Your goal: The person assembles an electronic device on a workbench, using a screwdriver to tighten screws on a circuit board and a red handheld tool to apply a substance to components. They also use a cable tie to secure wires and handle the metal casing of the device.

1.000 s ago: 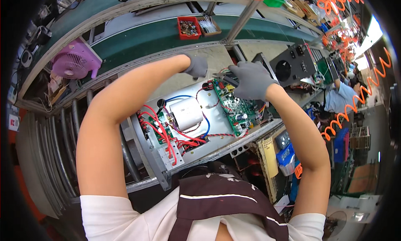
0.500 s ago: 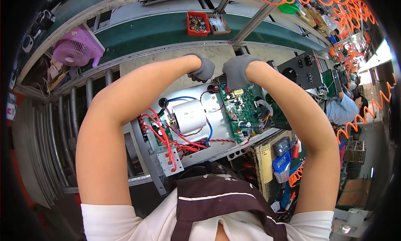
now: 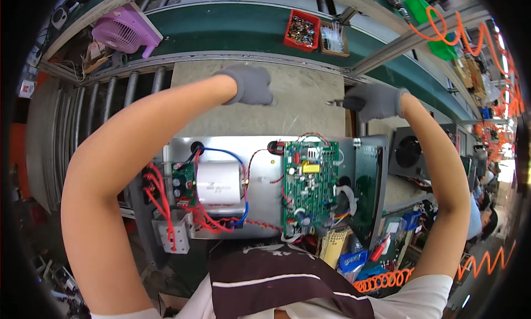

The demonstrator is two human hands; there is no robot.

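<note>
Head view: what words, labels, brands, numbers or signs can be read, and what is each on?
White cylinder: dark print, too blurred to read.
Blue packet: pale marks, too small to read.
White label, far left: red marks, too small to read.
Nothing is clear enough to quote.

On the chassis [image 3: 264,208], the cylinder [image 3: 218,183] sits between two circuit boards [image 3: 301,200].

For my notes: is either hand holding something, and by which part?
The grey-gloved right hand holds a dark, metal-tipped tool behind its tip; the left hand, nothing visible.
</note>
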